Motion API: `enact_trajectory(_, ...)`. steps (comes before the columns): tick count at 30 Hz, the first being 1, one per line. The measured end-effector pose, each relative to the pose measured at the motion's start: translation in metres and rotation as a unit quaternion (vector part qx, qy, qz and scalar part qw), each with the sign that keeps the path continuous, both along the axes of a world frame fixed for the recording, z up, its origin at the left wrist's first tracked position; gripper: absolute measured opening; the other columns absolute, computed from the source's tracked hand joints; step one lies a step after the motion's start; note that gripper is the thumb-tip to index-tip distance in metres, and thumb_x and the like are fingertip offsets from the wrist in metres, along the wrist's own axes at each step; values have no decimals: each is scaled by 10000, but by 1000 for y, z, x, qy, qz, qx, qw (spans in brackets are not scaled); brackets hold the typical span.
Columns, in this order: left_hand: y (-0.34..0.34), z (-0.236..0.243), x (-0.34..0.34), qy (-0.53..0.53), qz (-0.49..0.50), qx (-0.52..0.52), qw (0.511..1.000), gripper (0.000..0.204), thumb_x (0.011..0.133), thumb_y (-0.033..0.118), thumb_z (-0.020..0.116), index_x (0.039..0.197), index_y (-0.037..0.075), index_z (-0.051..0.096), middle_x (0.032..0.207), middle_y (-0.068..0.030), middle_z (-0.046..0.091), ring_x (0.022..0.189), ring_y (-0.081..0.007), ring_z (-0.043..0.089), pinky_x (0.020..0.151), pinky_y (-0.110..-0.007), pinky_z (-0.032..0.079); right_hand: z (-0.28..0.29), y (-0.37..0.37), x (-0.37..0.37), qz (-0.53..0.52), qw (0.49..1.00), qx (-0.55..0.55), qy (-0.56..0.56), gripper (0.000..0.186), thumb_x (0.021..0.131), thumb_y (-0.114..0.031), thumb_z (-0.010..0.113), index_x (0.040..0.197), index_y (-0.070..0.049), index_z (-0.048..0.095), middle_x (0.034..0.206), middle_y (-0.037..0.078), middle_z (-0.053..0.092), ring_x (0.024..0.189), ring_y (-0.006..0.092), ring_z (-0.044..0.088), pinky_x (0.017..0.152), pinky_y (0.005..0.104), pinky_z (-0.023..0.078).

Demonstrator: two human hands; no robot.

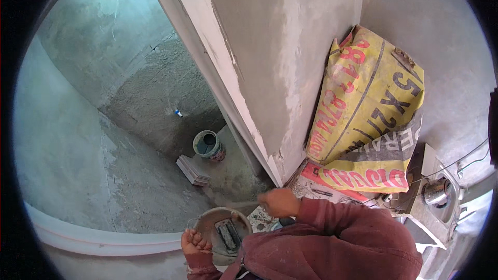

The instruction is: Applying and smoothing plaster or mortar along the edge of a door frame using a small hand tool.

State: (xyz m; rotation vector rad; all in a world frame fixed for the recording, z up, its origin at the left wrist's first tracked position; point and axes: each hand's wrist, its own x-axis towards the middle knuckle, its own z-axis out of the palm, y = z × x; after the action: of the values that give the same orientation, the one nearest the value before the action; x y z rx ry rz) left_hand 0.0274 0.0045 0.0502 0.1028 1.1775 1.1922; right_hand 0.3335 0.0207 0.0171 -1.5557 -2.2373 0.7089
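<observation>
The left hand (196, 241) is making a fist at the left edge of the bucket (208, 226). The blurry right hand (280, 203) is bending its fingers, farther right. I can't tell if they're holding anything.

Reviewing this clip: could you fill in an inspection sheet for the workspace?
Surface: grey floor, dusty-looking.
Job's things: bucket holding a dark rectangular object.
Clutter: stacked flat slabs, second bucket, yellow printed sheet.
Hands: left hand, fingers curled beside the bucket's rim; right hand blurred, grip unclear.
Cables: thin dark cables near the sink.
Surroundings: bare plastered walls, metal pot in the sink.
</observation>
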Motion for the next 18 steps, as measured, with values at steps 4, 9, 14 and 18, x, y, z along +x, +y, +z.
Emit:
enact_trajectory(4, -17, 1, 1, 26, 53, -23, 998, 255, 814, 333, 510, 639, 152, 470, 427, 75, 271, 311, -71, 231, 308, -224, 189, 59, 18, 26, -206, 931, 200, 225, 388, 769, -50, 492, 1151, -78, 428, 741, 177, 578, 649, 395, 559, 552, 453, 449)
enact_trajectory(9, -28, -5, 1, 17, 33, -45, 998, 285, 817, 337, 498, 605, 165, 418, 423, 74, 256, 314, -73, 209, 310, -231, 184, 103, 51, 54, -246, 862, 380, 226, 568, 748, 40, 487, 1281, -105, 354, 879, 175, 549, 721, 344, 552, 590, 396, 454)
enact_trajectory(14, -37, -10, -7, 17, 34, -29, 999, 297, 820, 341, 491, 597, 167, 398, 428, 74, 249, 315, -74, 208, 314, -233, 186, 112, 62, 52, -263, 849, 399, 226, 557, 742, 42, 488, 1268, -106, 375, 804, 151, 534, 659, 315, 542, 572, 369, 455)
enact_trajectory(18, -38, 1, 5, 57, 51, -26, 997, 290, 825, 339, 485, 607, 167, 401, 430, 75, 231, 318, -75, 203, 316, -236, 178, 113, 67, 52, -264, 846, 402, 229, 566, 736, 42, 490, 1268, -110, 375, 773, 140, 522, 645, 308, 541, 553, 367, 451)
